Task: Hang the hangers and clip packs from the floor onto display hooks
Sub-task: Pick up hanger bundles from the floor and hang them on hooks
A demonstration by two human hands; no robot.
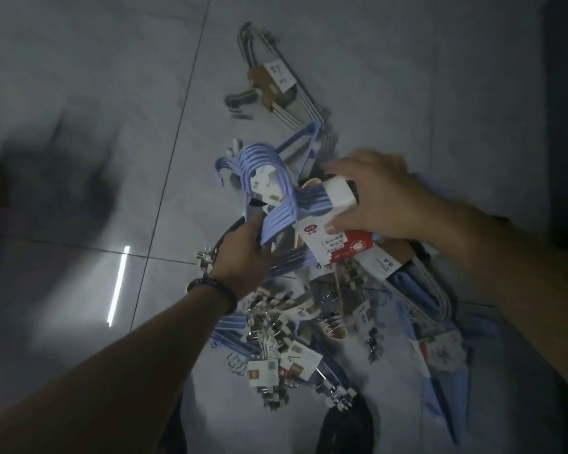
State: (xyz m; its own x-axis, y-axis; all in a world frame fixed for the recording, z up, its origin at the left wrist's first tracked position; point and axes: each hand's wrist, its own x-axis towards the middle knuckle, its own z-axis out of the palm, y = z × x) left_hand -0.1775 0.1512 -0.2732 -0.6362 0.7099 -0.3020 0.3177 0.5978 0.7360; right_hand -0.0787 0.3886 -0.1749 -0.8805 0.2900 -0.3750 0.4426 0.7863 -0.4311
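Our left hand point(243, 253) curls round the lower arm of the lavender plastic hanger bundle point(276, 178) and our right hand point(377, 194) pinches its white paper band point(340, 191). We judge it best to lift with both, keeping the hooks together and clear of the red-and-white card pack point(341, 250) under the right thumb. No display hooks show, and the clip packs point(269, 326) below the left wrist blur into a dim tangle.

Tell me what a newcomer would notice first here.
Lilac-blue hangers at centre, held by both hands: left hand on a lower arm, right hand round the white band. Below lies a tangled pile of clip packs; a bright streak glares on the floor at left.
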